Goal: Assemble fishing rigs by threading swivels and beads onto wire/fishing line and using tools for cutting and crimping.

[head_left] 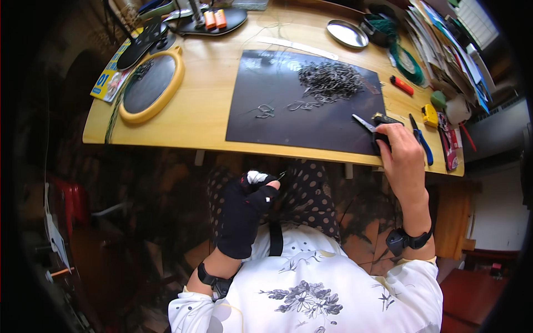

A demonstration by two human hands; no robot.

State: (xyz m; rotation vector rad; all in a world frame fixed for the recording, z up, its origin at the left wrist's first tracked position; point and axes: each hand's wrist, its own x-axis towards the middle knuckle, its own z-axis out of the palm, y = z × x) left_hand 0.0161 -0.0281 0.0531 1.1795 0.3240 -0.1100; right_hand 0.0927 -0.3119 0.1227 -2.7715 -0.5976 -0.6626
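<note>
My left hand (252, 202), in a black fingerless glove with white wrapping on a finger, is closed in a pinch over my lap. A thin, shiny bit pokes out past its fingertips, too small to name. At the mat's right edge, my right hand (401, 152) grips a small pair of scissors (364, 123) by the dark handles, the blades pointing left. A heap of small dark metal pieces, which look like hooks (332, 81), lies on the black mat (266, 125). Several more lie loose with thin line (265, 111) to the heap's left.
On the left lies a yellow-rimmed round tray (180, 72) with green strands. A round metal lid (347, 34) is at the back. To the right are a red lighter (402, 85), yellow tape measure (430, 115), blue-handled pliers (425, 145) and stacked papers (444, 53).
</note>
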